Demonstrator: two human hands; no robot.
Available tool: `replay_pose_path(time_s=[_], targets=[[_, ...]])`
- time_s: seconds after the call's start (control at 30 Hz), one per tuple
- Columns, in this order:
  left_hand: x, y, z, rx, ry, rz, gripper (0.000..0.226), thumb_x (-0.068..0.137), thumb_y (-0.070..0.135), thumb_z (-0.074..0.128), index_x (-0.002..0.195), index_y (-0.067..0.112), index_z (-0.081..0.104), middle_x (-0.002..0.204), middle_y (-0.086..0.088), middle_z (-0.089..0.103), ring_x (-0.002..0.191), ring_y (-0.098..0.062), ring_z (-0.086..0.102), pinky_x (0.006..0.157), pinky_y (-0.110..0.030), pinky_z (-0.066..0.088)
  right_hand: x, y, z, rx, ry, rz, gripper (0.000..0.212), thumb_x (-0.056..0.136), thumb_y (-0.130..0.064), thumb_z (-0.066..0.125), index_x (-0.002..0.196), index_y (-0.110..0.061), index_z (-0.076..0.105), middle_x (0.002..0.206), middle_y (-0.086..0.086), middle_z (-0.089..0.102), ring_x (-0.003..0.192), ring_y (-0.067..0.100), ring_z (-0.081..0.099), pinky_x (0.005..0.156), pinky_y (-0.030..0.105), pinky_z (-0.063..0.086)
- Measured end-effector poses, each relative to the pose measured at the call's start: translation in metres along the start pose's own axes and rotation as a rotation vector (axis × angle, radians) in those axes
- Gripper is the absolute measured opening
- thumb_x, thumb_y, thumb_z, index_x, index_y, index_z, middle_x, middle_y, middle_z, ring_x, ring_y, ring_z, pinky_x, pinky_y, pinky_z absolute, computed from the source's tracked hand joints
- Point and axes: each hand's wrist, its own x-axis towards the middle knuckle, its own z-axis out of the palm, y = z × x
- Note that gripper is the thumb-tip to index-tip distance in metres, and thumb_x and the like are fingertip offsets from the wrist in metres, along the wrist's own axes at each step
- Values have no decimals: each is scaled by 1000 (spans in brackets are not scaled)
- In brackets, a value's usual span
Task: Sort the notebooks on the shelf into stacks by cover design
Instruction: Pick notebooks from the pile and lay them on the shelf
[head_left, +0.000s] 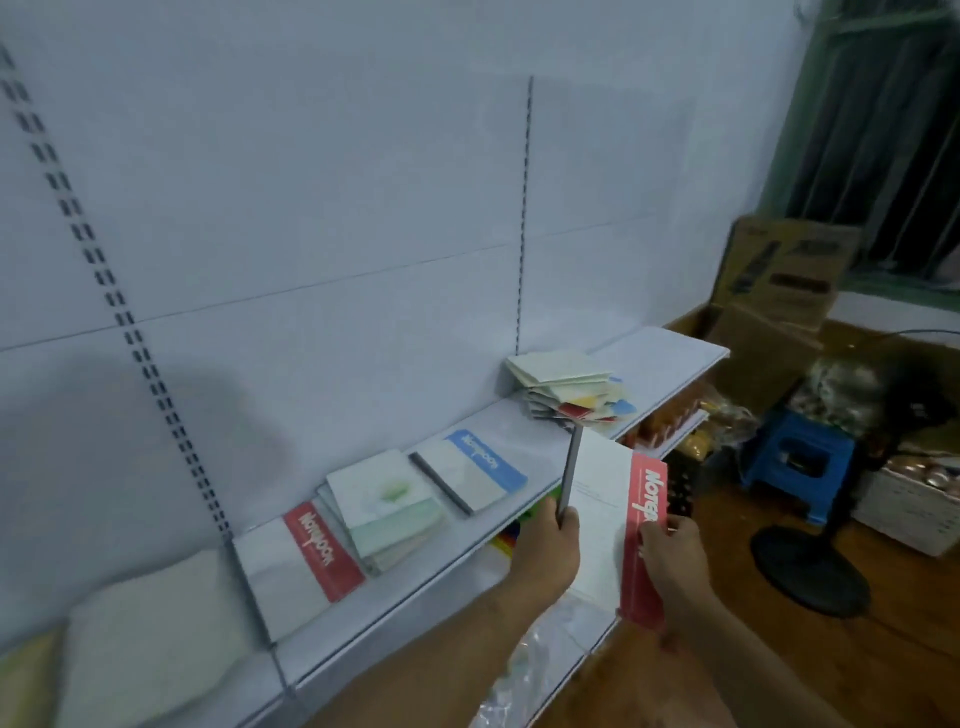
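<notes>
Both hands (550, 540) (675, 551) grip flat, glossy red-banded notebook (618, 525) w/ white cover.

Left hand (548, 545) grips a thin notebook (570, 470) edge-on. Right hand (672, 553) holds a red-banded notebook (644, 540). On the shelf (415, 587): 3 sorted stacks at 9 o'clock, 1 mixed pile (569, 387) at 12 o'clock.

A single wide-angle view is taken from head height, directed forward and down along the white shelf (363, 613), which runs diagonally from lower left to right. The hands are seen close in; the far corner, apparently near a window, is rendered blurred.
</notes>
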Motion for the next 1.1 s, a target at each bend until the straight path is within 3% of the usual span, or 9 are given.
replay_pose_path(time_s=[0.13, 0.27, 0.33, 0.43, 0.53, 0.63, 0.77, 0.93, 1.1], targets=[[9, -31, -42, 11, 200, -121, 22, 99, 31, 36, 89, 13, 44, 81, -5, 53, 78, -31, 55, 67, -35, 41, 9, -14, 65, -66, -178, -84, 24, 97, -25, 45, 116, -10, 45, 104, 9, 62, 84, 26, 59, 79, 40, 48], [-3, -69, -95, -2, 389, -244, 21, 100, 31, 37, 95, 14, 47, 73, 2, 47, 67, -18, 48, 62, -30, 40, -10, -27, 134, -83, -406, -153, 22, 92, -14, 50, 112, -5, 50, 91, 12, 64, 71, 23, 60, 60, 30, 44], [-15, -87, -124, -11, 489, -304, 21, 100, 31, 37, 104, 14, 49, 80, -1, 52, 74, -22, 55, 65, -31, 44, -30, -35, 169, -106, -523, -194, 21, 94, -15, 50, 113, -9, 46, 96, 10, 62, 77, 24, 60, 64, 31, 46], [-30, -113, -167, -5, 608, -396, 29, 100, 29, 38, 117, 9, 51, 107, -13, 63, 96, -30, 62, 79, -35, 50, -61, -43, 217, -177, -647, -291, 23, 96, -21, 51, 116, -11, 47, 102, 9, 63, 84, 24, 62, 74, 36, 50], [-41, -135, -202, -44, 678, -443, 27, 98, 25, 42, 117, 8, 50, 111, -16, 63, 99, -30, 62, 82, -36, 52, -85, -50, 257, -258, -724, -369, 26, 96, -22, 51, 119, -8, 48, 96, 6, 62, 82, 23, 63, 76, 36, 52], [-49, -156, -224, -98, 701, -459, 32, 97, 18, 45, 127, 9, 43, 120, -12, 61, 103, -27, 63, 83, -33, 55, -101, -54, 287, -315, -778, -395, 28, 97, -22, 50, 120, -7, 47, 97, 7, 62, 83, 24, 63, 78, 37, 52], [-47, -180, -245, -85, 624, -485, 43, 95, 14, 48, 134, 6, 32, 127, -12, 56, 106, -25, 60, 68, -19, 48, -107, -53, 313, -400, -794, -432, 29, 97, -23, 49, 120, -5, 48, 97, 6, 61, 80, 19, 60, 72, 30, 46], [-29, -207, -256, -38, 551, -499, 12, 90, 12, 52, 99, 4, 49, 94, -7, 60, 70, -10, 53, 52, -13, 41, -99, -54, 337, -517, -750, -456, 26, 97, -24, 48, 114, -5, 51, 93, 4, 60, 79, 19, 61, 67, 28, 47], [-19, -215, -258, -90, 533, -483, 28, 90, 14, 55, 116, 5, 50, 109, -4, 61, 84, -12, 58, 56, -8, 42, -87, -54, 358, -621, -761, -500, 22, 95, -19, 50, 111, -4, 56, 94, 6, 64, 77, 18, 62, 62, 24, 45]])
